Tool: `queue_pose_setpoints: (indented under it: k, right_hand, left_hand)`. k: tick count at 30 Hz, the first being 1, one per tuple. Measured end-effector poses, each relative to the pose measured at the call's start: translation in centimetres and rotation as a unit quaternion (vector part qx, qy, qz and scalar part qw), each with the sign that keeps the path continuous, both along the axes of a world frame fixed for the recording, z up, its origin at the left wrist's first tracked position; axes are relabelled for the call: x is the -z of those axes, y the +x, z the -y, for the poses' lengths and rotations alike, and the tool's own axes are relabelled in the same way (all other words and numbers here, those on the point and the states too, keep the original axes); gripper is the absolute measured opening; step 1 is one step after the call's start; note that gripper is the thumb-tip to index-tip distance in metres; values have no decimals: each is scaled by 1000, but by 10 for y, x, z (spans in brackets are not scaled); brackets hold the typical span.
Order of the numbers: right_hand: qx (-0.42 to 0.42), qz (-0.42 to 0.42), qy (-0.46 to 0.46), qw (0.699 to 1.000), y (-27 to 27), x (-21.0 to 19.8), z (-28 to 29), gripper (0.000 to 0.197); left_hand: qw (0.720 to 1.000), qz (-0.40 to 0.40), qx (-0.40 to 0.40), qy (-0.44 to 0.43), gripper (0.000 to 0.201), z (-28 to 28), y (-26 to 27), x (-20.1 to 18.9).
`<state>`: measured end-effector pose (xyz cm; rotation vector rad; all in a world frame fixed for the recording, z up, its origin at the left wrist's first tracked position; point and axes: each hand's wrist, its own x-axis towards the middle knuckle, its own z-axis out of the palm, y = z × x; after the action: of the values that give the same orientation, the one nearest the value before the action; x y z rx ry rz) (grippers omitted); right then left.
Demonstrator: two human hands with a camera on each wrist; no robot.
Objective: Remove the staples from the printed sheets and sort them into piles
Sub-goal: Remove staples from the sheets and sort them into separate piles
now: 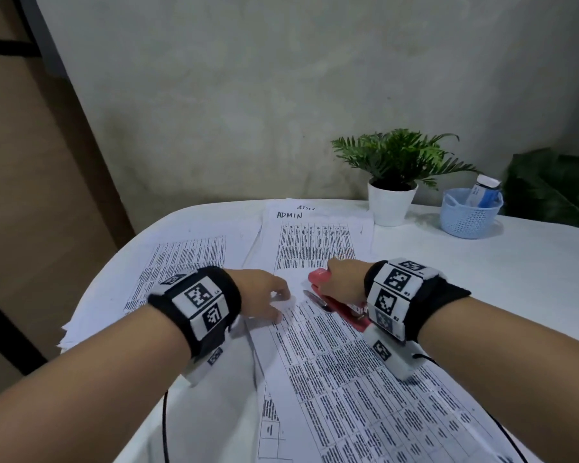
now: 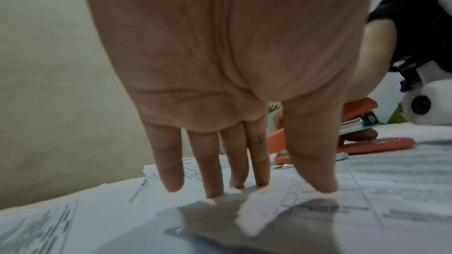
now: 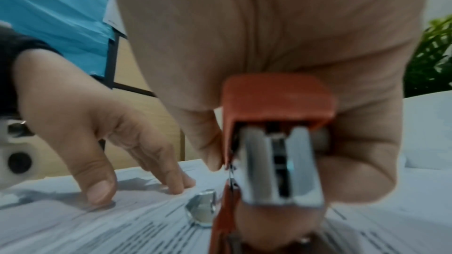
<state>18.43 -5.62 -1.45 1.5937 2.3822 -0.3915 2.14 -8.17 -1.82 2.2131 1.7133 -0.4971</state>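
Note:
A stapled set of printed sheets (image 1: 348, 379) lies in front of me on the white table (image 1: 482, 279). My left hand (image 1: 279, 304) (image 2: 252, 188) presses its top corner flat with straight fingertips (image 3: 176, 186). Just to the right, my right hand (image 1: 331, 272) (image 3: 281, 161) grips a red stapler (image 1: 318, 277) (image 2: 354, 142) (image 3: 276, 101). The stapler's open base rests on the sheets. Its metal remover tongue (image 1: 315, 299) (image 3: 203, 208) lies on the paper beside the held corner. I cannot make out the staple itself.
A pile headed "ADMIN" (image 1: 315, 242) lies behind the hands, and another printed pile (image 1: 181, 262) sits at the left table edge. A potted plant (image 1: 391, 205) and a blue basket (image 1: 468, 212) stand at the back right. A black cable (image 1: 164, 426) hangs at the front edge.

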Motion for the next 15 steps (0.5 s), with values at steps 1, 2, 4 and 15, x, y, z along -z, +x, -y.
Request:
queue_pose_setpoints:
  k: [1,2,4,15]
  right_hand:
    - [-7,19,1,1000,-3,1,2,41]
    - [-23,37,10,999,-6,2,4,40]
    - [-23,35,12,999,-12,3,4,37]
    - [-42,87,49,994,-31,17,-3,39]
  left_hand:
    - [1000,1,-2,4,49,0,0,1]
    - [1000,2,-6,7,51,1,0,1]
    - [1000,2,-13,14,54,3,1,3]
    - [999,-35,22,8,61,10,1,4]
